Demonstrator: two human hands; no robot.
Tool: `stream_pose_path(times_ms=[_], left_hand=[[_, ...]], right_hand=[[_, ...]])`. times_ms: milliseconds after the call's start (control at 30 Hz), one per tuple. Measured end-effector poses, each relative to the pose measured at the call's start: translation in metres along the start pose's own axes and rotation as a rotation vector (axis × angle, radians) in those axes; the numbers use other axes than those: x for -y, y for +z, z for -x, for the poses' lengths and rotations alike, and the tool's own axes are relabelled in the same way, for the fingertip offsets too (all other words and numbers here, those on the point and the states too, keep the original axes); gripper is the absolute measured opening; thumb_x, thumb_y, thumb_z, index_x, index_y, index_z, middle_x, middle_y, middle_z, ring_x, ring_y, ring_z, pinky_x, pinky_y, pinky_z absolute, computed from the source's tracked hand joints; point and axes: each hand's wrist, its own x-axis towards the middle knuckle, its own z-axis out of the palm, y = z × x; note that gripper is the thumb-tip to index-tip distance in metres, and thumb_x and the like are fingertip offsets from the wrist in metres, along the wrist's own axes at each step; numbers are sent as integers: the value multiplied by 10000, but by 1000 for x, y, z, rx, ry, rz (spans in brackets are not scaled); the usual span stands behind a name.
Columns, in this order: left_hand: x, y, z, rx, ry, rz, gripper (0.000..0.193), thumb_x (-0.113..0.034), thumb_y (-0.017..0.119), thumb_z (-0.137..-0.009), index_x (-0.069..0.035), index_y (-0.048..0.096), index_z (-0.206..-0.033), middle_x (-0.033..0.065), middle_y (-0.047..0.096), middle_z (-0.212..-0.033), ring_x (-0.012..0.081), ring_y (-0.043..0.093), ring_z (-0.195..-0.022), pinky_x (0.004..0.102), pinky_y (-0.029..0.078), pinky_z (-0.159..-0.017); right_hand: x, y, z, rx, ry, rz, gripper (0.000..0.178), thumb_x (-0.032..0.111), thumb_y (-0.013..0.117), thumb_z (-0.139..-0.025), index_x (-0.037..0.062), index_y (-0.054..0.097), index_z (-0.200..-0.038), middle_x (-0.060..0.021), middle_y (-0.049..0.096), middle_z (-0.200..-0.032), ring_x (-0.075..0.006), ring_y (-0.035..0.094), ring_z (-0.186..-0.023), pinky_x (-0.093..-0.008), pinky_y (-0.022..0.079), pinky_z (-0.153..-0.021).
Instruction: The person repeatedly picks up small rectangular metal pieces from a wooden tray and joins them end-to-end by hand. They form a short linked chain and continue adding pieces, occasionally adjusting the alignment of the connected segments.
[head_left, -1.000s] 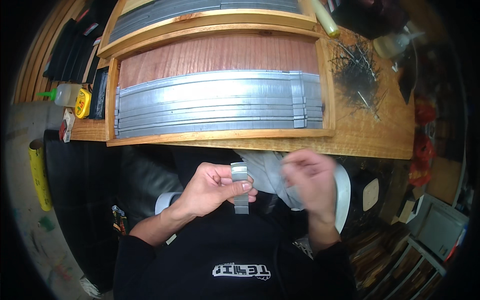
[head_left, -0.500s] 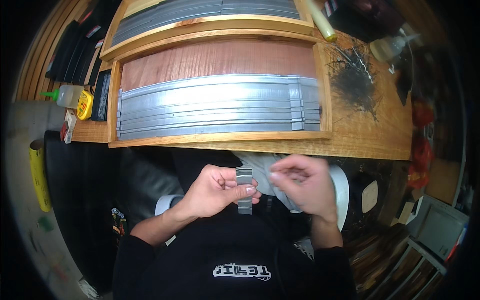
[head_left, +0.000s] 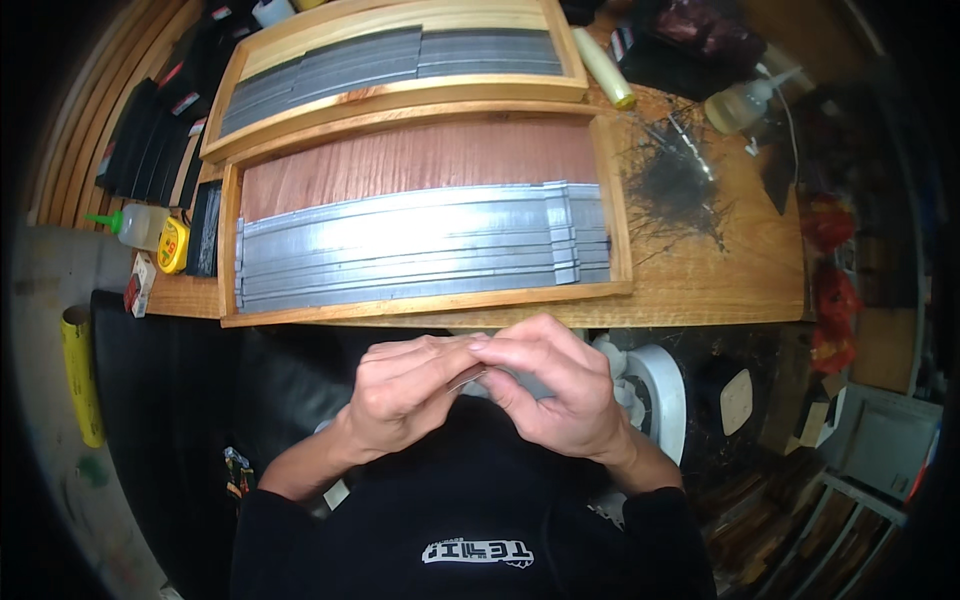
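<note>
My left hand (head_left: 405,400) and my right hand (head_left: 555,385) meet fingertip to fingertip in front of my chest, below the table edge. Between them they pinch a small grey metal strip (head_left: 468,378), mostly hidden by the fingers. Beyond the hands, a wooden tray (head_left: 228,250) on the table holds several long grey metal strips (head_left: 420,255) laid side by side on a reddish base.
A second wooden tray (head_left: 400,90) with grey strips lies further back. A pile of thin dark wires (head_left: 675,185) sits at the right of the table beside a squeeze bottle (head_left: 740,100). A yellow tape measure (head_left: 172,245) and another bottle (head_left: 135,222) lie at the left.
My right hand has come in to my left hand and closed over the small strip, which showed upright in my left hand before. Both hands have moved closer together.
</note>
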Motion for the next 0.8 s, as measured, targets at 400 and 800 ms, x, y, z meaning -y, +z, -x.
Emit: stream_pose_path(times_ms=[400,800], left_hand=[[1,-12,-16,129,-300,234,222,72,744,-879,63,746,-1101,179,776,-950,213,773,-888,293,602,-786],[36,9,25,294,-1120,970,190,-119,713,-989,-2,744,-1136,123,786,-985,189,775,-884,243,614,-686]], right_hand=[[-15,3,-14,-27,8,-99,207,-60,804,-819,9,783,-1013,-37,618,-856,-119,584,-731,-256,474,-602],[-65,30,49,-57,924,-923,175,48,688,-994,-71,718,-1118,-44,684,-805,-50,599,-639,-193,487,-537]])
